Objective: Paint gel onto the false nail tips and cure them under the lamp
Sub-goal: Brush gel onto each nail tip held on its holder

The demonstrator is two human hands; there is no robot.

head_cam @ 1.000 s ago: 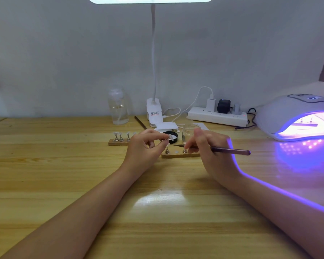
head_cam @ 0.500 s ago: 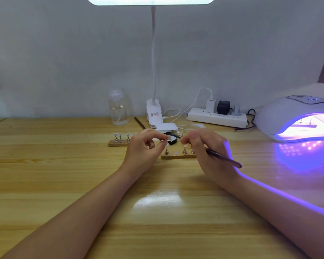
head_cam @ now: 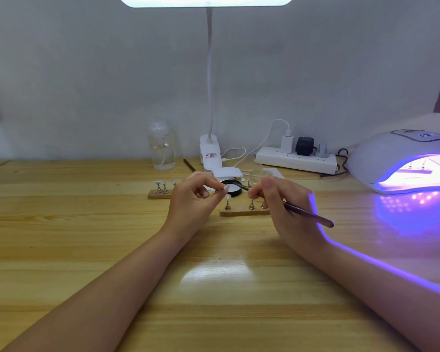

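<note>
My left hand pinches a small white false nail tip between thumb and fingers, above the table. My right hand grips a thin dark brush like a pen; its bristle end reaches left to the held tip. Just below stands a wooden strip with metal holders, one bearing a nail tip. A second wooden strip with tips sits to the left, partly hidden by my left hand. The curing lamp glows purple at the right.
A black round gel pot and a clear glass jar sit behind my hands. Further back are a clear pump bottle, a clip desk lamp, a spare brush and a power strip with plugs.
My right hand has swung the brush so its tip moved from the holder strip up to the nail tip in my left hand. The left hand has barely moved.
</note>
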